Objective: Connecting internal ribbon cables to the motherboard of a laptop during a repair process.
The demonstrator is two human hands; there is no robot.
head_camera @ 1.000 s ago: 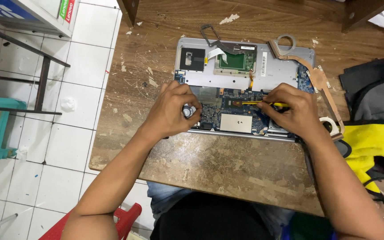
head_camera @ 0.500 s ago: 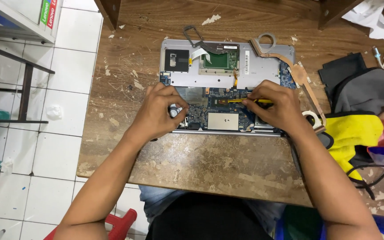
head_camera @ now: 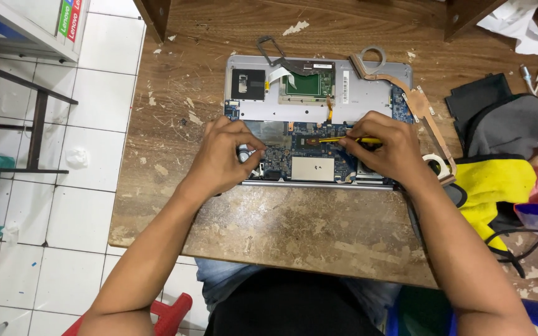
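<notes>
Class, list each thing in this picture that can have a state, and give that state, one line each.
Laptop: opened up, circuit board bare.
Copper heat pipe: loose, lying across the laptop's corner.
Yellow tool: gripped, tip on board.
Left hand: resting on board.
Right hand: closed around the tool.

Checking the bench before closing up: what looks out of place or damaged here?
The copper heat pipe lies loose, askew across the opened laptop's right corner. The wooden table is scarred, with flakes strewn about. The right hand holds a yellow tool.
</notes>
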